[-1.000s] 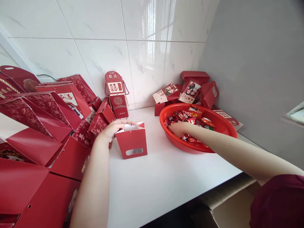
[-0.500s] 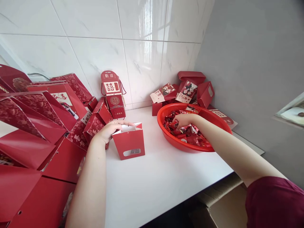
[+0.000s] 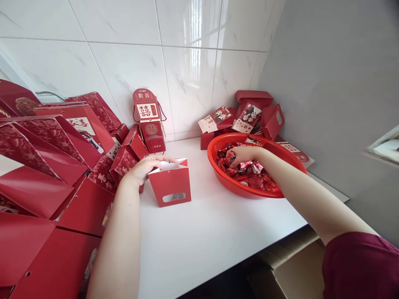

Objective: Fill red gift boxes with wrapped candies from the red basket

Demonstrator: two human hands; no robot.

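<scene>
A red paper gift box (image 3: 171, 185) with an open top and a small clear window stands upright on the white table. My left hand (image 3: 149, 167) grips it by the upper left side, its fingers reaching along the back rim. Over on the right, my right hand (image 3: 242, 156) is down in a red plastic basket (image 3: 224, 181) full of wrapped candies (image 3: 254, 181). Its fingers are closed round a red wrapped candy (image 3: 231, 158). The palm side of this hand is hidden.
Many red gift boxes (image 3: 79, 203) crowd the left side. A stacked decorated box (image 3: 151, 120) with cord handles stands by the tiled wall. More boxes (image 3: 249, 116) lie behind the basket. A cardboard carton (image 3: 296, 270) is below the table's front edge.
My right hand has lifted slightly among the candies, and a red wrapped candy now shows at its fingers. The left hand still holds the box; the view has shifted a little.
</scene>
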